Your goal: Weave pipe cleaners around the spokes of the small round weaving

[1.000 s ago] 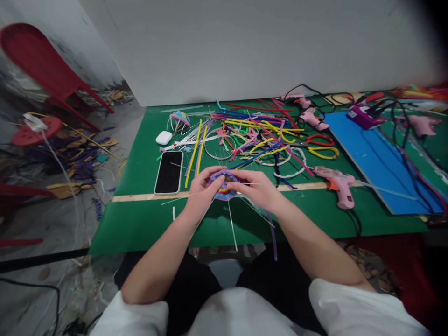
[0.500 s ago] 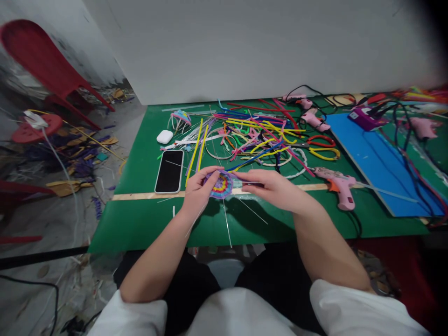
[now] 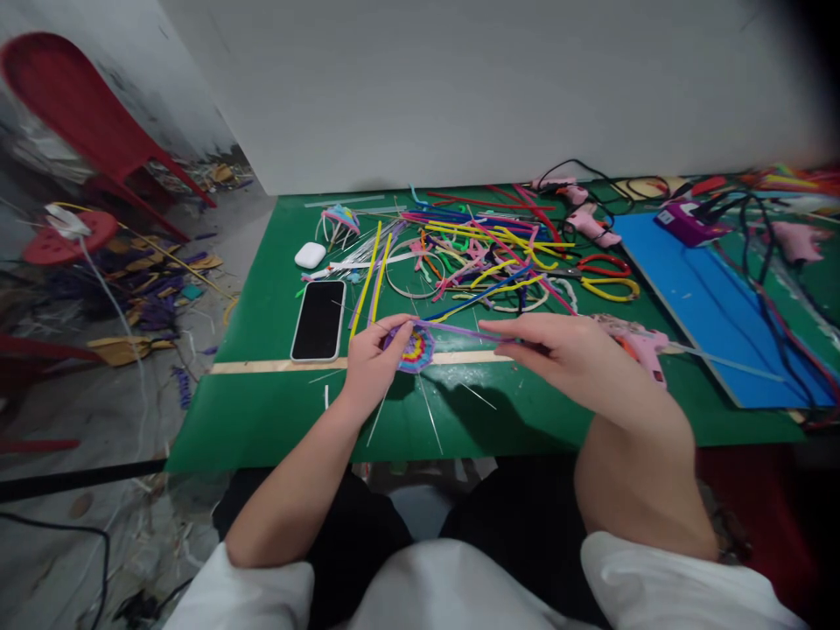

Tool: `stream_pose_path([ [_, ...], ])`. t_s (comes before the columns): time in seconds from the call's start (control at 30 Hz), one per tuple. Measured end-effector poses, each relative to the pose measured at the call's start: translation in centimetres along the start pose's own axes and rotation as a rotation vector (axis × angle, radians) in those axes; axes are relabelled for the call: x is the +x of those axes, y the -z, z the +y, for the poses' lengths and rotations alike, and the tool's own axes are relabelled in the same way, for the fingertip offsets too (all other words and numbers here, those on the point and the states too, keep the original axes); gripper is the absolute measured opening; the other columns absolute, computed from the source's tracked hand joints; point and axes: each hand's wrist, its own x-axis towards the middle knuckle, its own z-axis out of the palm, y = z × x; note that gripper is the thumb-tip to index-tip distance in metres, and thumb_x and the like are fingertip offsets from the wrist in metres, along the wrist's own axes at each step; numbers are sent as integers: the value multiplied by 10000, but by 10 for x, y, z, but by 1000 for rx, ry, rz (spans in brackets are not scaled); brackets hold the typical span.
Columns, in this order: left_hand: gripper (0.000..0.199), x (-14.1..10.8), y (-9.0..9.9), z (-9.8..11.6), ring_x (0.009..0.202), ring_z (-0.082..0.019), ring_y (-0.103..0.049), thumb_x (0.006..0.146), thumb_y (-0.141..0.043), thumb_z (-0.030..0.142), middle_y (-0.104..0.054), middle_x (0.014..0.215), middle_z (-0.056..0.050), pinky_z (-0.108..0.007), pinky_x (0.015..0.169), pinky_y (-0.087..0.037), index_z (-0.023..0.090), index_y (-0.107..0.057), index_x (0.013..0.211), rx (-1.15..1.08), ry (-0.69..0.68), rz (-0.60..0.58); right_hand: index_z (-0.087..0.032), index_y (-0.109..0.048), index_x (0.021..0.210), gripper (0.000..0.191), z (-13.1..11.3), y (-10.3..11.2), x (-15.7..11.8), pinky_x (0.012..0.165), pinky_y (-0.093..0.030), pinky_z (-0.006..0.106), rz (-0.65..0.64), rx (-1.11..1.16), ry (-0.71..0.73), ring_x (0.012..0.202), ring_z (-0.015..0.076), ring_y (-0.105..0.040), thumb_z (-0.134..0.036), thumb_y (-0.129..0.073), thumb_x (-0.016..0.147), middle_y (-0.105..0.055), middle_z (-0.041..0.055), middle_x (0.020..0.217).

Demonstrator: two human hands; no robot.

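Observation:
Pinched between the fingers of my left hand (image 3: pixel 375 350) is a small round woven disc (image 3: pixel 418 352) with yellow, red, blue and purple rings. Thin pale wires (image 3: pixel 430 413) stick out of it like spokes. A purple pipe cleaner (image 3: pixel 452 329) runs from the disc's upper edge to my right hand (image 3: pixel 551 354), whose thumb and fingers are closed on its other end. The strand looks stretched nearly straight. Both hands are above the green table (image 3: pixel 262 411), and my left fingers cover part of the disc.
A phone (image 3: pixel 318 320) and a white earbud case (image 3: pixel 310 255) lie at the left. Behind my hands spreads a pile of coloured pipe cleaners (image 3: pixel 459 254), with scissors (image 3: pixel 607 276) beside it. A pink glue gun (image 3: pixel 647 350) and a blue board (image 3: pixel 696 306) are at the right.
My right hand has moved right, away from the disc, and the purple pipe cleaner now stretches between them. The disc has turned slightly in my left hand, shifting its wires.

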Motion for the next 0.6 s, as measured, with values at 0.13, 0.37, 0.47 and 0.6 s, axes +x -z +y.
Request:
stream_pose_path([
  [0.13,237,-1,1,1,758,-139,-626,783,-605,356,-699,863,-34,-231,701,-484,184,-710,908,119,-71,11,-235,-658,1034,238,-8,-6,-6,631,-452,245,135,-255,-67,776,153,-646,-274,-489,872,-697,17,904],
  [0.37,218,-2,5,6,795,-155,-637,811,-568,322,-706,880,-35,-250,725,-487,191,-707,917,242,-189,-30,-243,-663,996,219,-6,-7,-8,578,-397,244,193,-357,-90,727,143,-625,-311,-497,870,-677,18,869],
  [0.47,210,-2,6,7,812,-154,-636,817,-560,304,-706,892,-36,-253,747,-484,194,-707,919,279,-233,-60,-234,-663,985,216,-6,-3,-8,594,-394,235,137,-311,-57,727,136,-616,-294,-486,878,-669,22,874],
  [0.6,240,0,6,5,748,-146,-630,789,-594,347,-701,863,-38,-243,691,-493,181,-707,922,160,-88,20,-235,-664,969,207,-17,-8,-8,542,-344,236,109,-372,-42,671,129,-598,-277,-485,875,-646,18,776],
])
